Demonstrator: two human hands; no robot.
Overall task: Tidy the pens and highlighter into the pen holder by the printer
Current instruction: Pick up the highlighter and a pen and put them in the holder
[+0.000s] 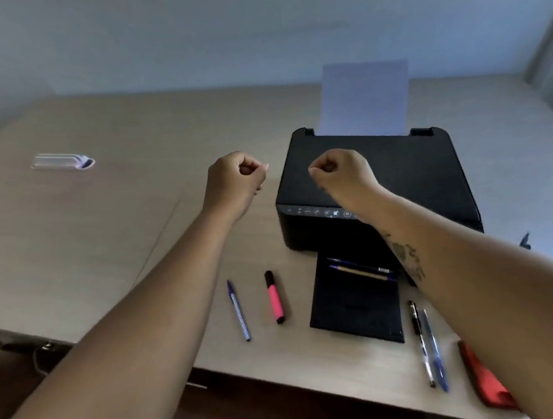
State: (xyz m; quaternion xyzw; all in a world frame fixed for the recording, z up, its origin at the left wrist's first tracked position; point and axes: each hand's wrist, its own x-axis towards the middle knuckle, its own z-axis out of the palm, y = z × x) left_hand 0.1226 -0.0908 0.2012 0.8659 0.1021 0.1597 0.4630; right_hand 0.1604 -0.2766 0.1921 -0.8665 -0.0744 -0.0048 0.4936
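Head view: both hands [235,179] fisted, raised above the printer [402,174].

The room is dim, with a cool bluish cast over the wall and the tabletop [79,214]. Light seems to come from my right, where a pale band shows at the frame edge, though I cannot be sure. My forearms throw only faint, soft shadows. The wide lens bends the tabletop edges outward. Everything is slightly soft, and the printer [402,177] is a near-featureless black.
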